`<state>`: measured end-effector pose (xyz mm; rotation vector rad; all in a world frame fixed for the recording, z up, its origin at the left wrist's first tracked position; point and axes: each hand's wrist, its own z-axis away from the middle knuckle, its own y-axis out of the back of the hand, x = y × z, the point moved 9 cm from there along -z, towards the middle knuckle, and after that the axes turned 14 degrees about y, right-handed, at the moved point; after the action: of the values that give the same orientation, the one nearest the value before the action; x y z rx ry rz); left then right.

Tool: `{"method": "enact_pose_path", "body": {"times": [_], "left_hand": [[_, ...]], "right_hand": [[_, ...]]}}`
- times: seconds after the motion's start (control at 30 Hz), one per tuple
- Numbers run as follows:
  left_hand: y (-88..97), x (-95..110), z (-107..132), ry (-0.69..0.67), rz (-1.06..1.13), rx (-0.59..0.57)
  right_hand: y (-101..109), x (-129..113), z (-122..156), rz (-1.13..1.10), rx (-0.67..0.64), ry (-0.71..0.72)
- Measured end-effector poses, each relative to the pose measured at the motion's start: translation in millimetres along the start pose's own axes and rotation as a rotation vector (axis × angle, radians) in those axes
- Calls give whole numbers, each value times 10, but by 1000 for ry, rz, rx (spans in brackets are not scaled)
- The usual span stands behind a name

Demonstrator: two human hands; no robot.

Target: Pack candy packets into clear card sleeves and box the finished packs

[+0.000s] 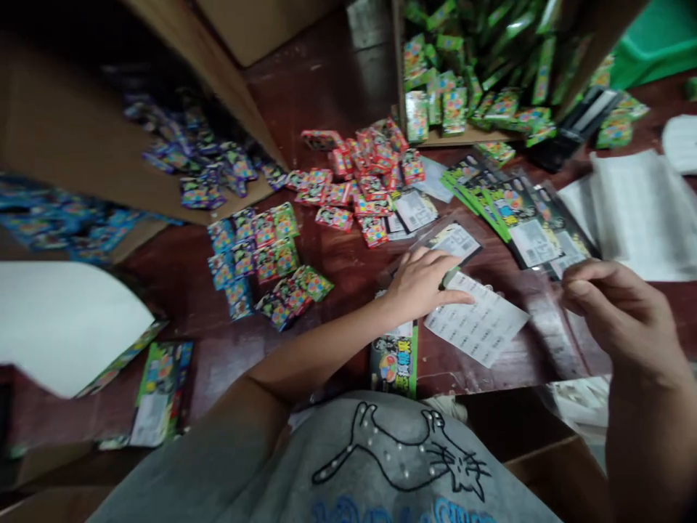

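Observation:
My left hand (417,287) lies palm down with its fingers stretched out and apart. Its thumb rests over the edge of a white sheet of printed stickers (479,319), and its fingertips reach the clear-wrapped packet with a white label (454,241). Beneath the wrist a flat black-and-green packet (395,363) is partly covered. To the right, my right hand (626,312) is raised with thumb and forefinger pinched together; anything between them is too small to make out. Beyond that hand, several black-and-green packets with white labels (536,240) overlap in a fan.
Small red packs (373,185) lie heaped mid-table. Blue, purple, red and green packs (264,250) form rows left of them. Cardboard boxes (258,149) hold purple packs and green packs (451,109). White paper stacks (642,218) lie right; a white sheet (65,319) lies left.

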<state>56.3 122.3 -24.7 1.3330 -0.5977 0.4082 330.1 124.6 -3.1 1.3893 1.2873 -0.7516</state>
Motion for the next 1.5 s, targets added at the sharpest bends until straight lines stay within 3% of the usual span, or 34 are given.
{"method": "enact_pose_path", "body": {"times": [0.1, 0.17, 0.23, 0.47, 0.57, 0.67, 0.8, 0.97, 1.03, 1.2, 1.33, 1.4, 1.5], "left_hand": [[353, -426, 255, 134, -156, 88], [425, -714, 450, 193, -167, -9], [444, -862, 627, 163, -102, -109], [603, -757, 991, -4, 236, -150], [607, -787, 1093, 22, 267, -160], [634, -846, 1175, 34, 277, -126], [661, -911, 1251, 55, 287, -111], [734, -1023, 1316, 166, 374, -84], [739, -1069, 1342, 223, 429, -88], [648, -1067, 1390, 234, 494, -129], [712, -1253, 1445, 294, 468, -51], [919, -1453, 1531, 324, 544, 95], [1280, -1846, 1826, 388, 762, 450]], "right_hand": [[-129, -37, 21, 2, -14, -16], [-350, -164, -11, -30, -69, 26], [-685, -343, -65, -80, -163, 77], [-2125, -821, -93, -279, -630, 115], [-2506, -805, 5, -262, -790, 82], [-2709, -710, 96, -249, -838, 57], [-2794, -656, 169, -119, -770, 169], [-2645, -913, 280, 363, -516, 605], [-2647, -969, 375, 493, -489, 693], [-2786, -882, 477, 445, -556, 608], [-2739, -844, 475, 319, -562, 522], [-2492, -845, 440, 207, -395, 450], [-2073, -736, 479, -3, -54, 281]]}}
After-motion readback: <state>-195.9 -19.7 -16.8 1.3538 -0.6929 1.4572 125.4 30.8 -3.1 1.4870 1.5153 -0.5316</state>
